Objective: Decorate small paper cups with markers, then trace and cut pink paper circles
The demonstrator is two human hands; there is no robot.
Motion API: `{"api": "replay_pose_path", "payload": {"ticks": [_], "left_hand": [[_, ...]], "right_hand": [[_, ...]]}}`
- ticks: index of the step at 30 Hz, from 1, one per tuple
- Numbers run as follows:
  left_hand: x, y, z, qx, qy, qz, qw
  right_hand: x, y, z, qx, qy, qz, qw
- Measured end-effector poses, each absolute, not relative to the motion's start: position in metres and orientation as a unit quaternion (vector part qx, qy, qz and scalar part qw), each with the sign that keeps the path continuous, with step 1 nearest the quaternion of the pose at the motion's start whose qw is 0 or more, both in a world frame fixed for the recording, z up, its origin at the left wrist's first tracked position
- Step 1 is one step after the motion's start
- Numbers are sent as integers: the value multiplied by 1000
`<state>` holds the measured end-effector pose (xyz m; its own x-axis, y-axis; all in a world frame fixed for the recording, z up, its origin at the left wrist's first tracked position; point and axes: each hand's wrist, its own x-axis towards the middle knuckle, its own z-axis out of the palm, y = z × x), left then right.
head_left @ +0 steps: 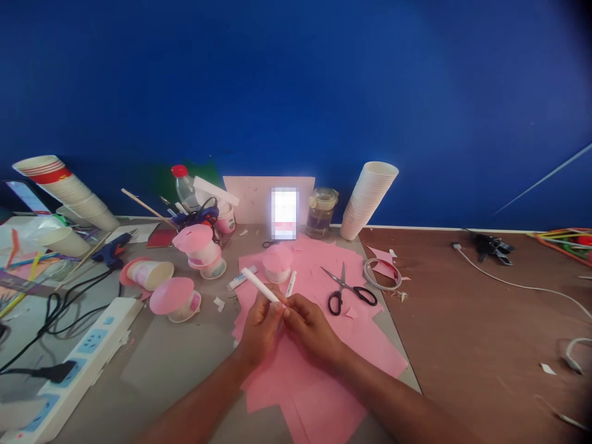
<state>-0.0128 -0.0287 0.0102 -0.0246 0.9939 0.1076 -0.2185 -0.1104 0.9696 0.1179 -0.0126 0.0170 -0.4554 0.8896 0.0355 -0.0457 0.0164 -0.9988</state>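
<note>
In front of me, my left hand (263, 320) is closed round a white tube-like stick (259, 285), which tilts up to the left. My right hand (312, 324) meets it at the near end, fingers pinched; what lies between the fingertips is hidden. Under both hands spread overlapping pink paper sheets (324, 382). Just beyond the fingers stand a small pink-topped paper cup (276, 265) and a slim white pen-like tube (291, 283). Black-handled scissors (343, 290) lie with blades apart to the right of my right hand.
Several pink-topped cups (173, 298) stand or lie at left, near a power strip (87, 345) and a glue gun (111, 250). Cup stacks (370, 200), a glass jar (321, 213) and a lit phone (283, 213) line the wall. A tape roll (382, 274) lies right.
</note>
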Motion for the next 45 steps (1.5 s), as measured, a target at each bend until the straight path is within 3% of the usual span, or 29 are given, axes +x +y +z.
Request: {"api": "replay_pose_path", "payload": {"ticks": [6, 15, 30, 39, 45], "left_hand": [[-17, -29, 16, 405, 351, 510, 673], [-20, -27, 14, 429, 332, 532, 650], [-19, -28, 20, 400, 300, 522, 691], [-28, -21, 17, 408, 334, 520, 673], [-26, -18, 22, 358, 355, 538, 676]], "right_hand": [[120, -13, 23, -285, -626, 647, 329], [118, -14, 12, -256, -571, 699, 347], [116, -17, 18, -289, -639, 621, 351], [122, -2, 23, -192, -616, 699, 308], [117, -5, 18, -241, -619, 686, 297]]}}
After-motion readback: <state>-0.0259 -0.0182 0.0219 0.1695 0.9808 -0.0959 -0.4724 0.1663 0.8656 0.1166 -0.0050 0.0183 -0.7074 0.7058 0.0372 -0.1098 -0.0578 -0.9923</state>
